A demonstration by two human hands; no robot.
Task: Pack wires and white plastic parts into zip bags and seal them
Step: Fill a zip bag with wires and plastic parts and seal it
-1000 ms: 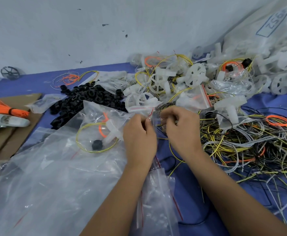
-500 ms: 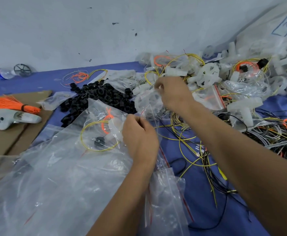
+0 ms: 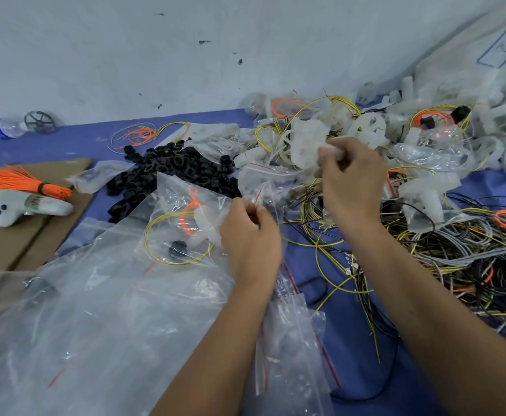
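Note:
My left hand (image 3: 250, 235) pinches the red-striped mouth of a clear zip bag (image 3: 271, 187) near the middle of the blue table. My right hand (image 3: 350, 184) grips a white plastic wheel part (image 3: 307, 142), blurred by motion, just above and right of that bag's mouth. To the left lies a filled zip bag (image 3: 179, 223) with a yellow wire loop, an orange wire, a black ring and a white part inside. A tangle of yellow, black and grey wires (image 3: 443, 250) spreads on the right.
A heap of black rings (image 3: 167, 172) sits behind the bags. More white parts and packed bags (image 3: 425, 139) pile up at the back right. Empty zip bags (image 3: 95, 325) cover the front left. An orange wire bundle (image 3: 20, 183) and a grey controller (image 3: 26, 207) lie on cardboard.
My right hand left the bag mouth, reached back to the pile, took a white part and now brings it toward the bag. My left hand stays on the bag's mouth.

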